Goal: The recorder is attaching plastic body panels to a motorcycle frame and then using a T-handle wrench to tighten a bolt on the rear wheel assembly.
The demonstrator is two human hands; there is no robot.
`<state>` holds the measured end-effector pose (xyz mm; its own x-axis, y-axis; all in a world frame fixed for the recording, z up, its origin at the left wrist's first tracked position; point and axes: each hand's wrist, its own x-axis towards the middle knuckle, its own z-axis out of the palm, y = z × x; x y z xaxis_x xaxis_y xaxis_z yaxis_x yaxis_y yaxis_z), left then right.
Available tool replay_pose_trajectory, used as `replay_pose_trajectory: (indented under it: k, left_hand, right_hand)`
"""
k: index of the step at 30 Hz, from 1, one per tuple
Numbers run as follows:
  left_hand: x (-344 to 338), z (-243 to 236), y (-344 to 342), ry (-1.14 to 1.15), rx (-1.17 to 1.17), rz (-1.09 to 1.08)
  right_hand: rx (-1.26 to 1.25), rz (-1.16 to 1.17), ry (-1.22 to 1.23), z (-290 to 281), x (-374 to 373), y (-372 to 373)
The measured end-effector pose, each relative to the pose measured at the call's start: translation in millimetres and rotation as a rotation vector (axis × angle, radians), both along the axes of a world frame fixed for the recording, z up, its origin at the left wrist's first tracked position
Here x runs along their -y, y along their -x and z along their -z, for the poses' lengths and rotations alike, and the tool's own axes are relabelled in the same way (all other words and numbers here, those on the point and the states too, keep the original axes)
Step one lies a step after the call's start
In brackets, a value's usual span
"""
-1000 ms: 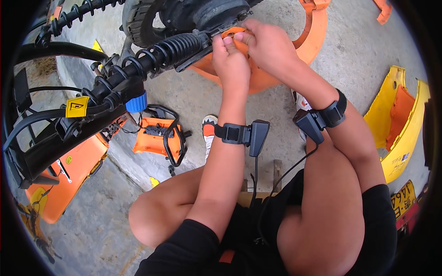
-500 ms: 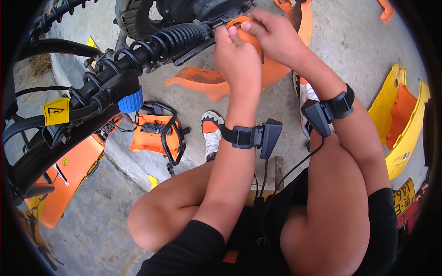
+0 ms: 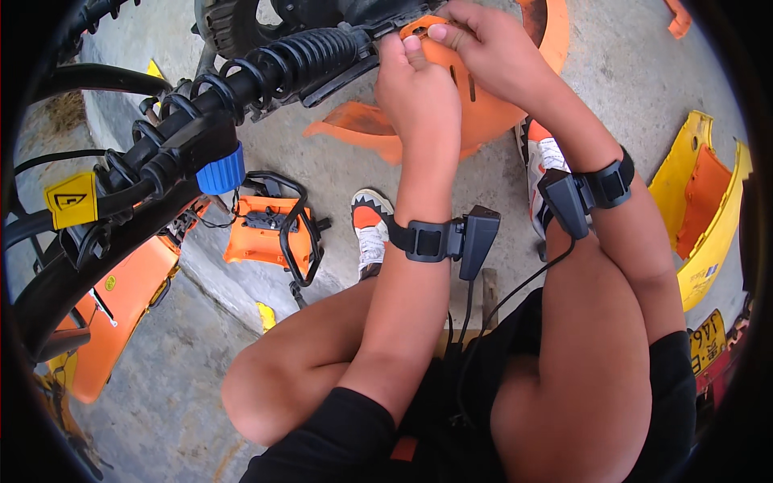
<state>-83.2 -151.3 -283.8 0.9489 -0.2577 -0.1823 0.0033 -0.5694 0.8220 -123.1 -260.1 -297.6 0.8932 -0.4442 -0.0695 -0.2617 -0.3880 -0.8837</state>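
An orange plastic mudguard [image 3: 485, 125] hangs below the black underside of a vehicle at the top of the view. Its narrow end, with a dark fastener hole, lies between my hands. My left hand [image 3: 420, 97] pinches the left side of that end between thumb and fingers. From the right, my right hand [image 3: 501, 63] presses its thumb beside the hole, its other fingers curled behind and partly hidden. Close to the left of my hands runs a black shock absorber with a coil spring [image 3: 302, 68]. Whether a screw sits in the hole I cannot tell.
A knobbly tyre [image 3: 221, 36] stands at the top left. On the concrete floor lie an orange panel with a black tubular frame [image 3: 270, 237] and a yellow body panel [image 3: 672, 177]. A blue cap [image 3: 221, 171] hangs by the black frame tubes. Cables trail from my wrist devices.
The mudguard has swung slightly up and to the right, showing slots in its surface. Both hands keep their hold on its narrow end, and my view has shifted a little.
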Motion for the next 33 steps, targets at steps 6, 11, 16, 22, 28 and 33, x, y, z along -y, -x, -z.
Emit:
replay_pose_trajectory:
  k: [6,11,16,22,28,33]
  left_hand:
    - [0.4,-12.4,3.6,-0.109,0.088,0.018]
    - [-1.2,-15.9,-1.8,-0.274,0.200,0.089]
    - [-3.5,-13.5,2.0,-0.226,0.226,0.084]
    - [-2.0,-4.3,-2.7,-0.111,0.153,0.046]
    - [-3.0,2.3,-1.4,-0.023,0.026,0.009]
    - [-2.1,18.4,-4.9,0.109,0.023,0.022]
  right_hand:
    - [0.128,-0.022,-0.193,29.6,0.0,3.3]
    - [0.227,-0.018,-0.456,47.8,-8.5,-4.2]
    - [0.111,-0.007,-0.305,35.2,-3.1,-1.5]
    - [0.100,0.025,-0.136,8.9,-3.3,1.9]
    - [0.047,0.027,-0.032,-0.8,0.3,1.4]
    - [-0.013,-0.016,0.119,-13.1,6.2,-0.4]
